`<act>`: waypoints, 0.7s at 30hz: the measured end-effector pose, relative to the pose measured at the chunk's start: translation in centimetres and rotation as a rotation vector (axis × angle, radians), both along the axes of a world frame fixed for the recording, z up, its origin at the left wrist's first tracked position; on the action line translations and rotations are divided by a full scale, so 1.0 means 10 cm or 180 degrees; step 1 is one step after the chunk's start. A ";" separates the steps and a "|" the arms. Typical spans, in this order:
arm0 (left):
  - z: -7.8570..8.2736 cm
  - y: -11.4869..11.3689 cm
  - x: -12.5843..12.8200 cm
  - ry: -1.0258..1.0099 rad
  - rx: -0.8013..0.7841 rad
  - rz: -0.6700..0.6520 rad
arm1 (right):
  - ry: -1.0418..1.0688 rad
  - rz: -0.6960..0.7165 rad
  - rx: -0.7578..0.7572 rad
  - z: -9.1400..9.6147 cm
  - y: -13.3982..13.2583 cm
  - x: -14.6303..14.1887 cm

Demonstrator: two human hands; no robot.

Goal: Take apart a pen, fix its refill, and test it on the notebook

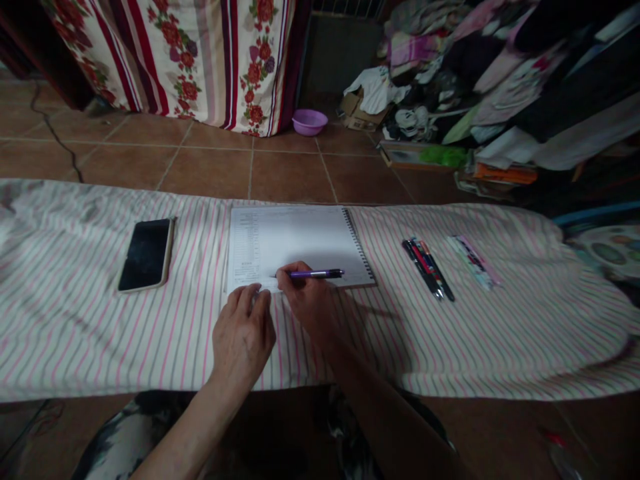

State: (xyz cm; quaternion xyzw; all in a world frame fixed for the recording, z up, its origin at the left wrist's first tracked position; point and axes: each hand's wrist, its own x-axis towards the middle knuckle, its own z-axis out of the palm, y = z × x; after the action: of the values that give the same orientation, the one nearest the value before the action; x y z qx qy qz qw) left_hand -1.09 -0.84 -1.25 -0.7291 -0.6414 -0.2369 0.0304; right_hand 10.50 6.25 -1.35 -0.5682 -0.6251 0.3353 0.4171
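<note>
A white spiral-bound notebook lies open on a pink-striped cloth spread over the floor. My right hand is closed around a purple pen whose tip rests on the notebook's lower left part. Beside it, my left hand lies on the cloth with its fingertips pressing the notebook's near edge, fingers loosely curled.
A black phone lies left of the notebook. Several pens and a patterned strip lie to the right. Beyond the cloth are brown floor tiles, a purple bowl, a floral curtain and piled clothes.
</note>
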 end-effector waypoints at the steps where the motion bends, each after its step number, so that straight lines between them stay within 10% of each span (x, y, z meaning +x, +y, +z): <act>1: 0.00 0.00 -0.01 -0.0025 0.0024 -0.0010 | -0.0010 -0.0010 0.0001 -0.01 0.00 -0.01; 21: 0.01 0.00 -0.05 0.0252 -0.0073 -0.0070 | -0.0681 0.0026 0.0117 0.04 -0.02 0.15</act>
State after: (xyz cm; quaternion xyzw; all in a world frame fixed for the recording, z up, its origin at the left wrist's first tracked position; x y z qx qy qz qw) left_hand -1.63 -0.89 -1.11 -0.7452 -0.6343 -0.2008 0.0448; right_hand 12.01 6.03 -0.98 -0.5905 -0.6744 0.2629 0.3569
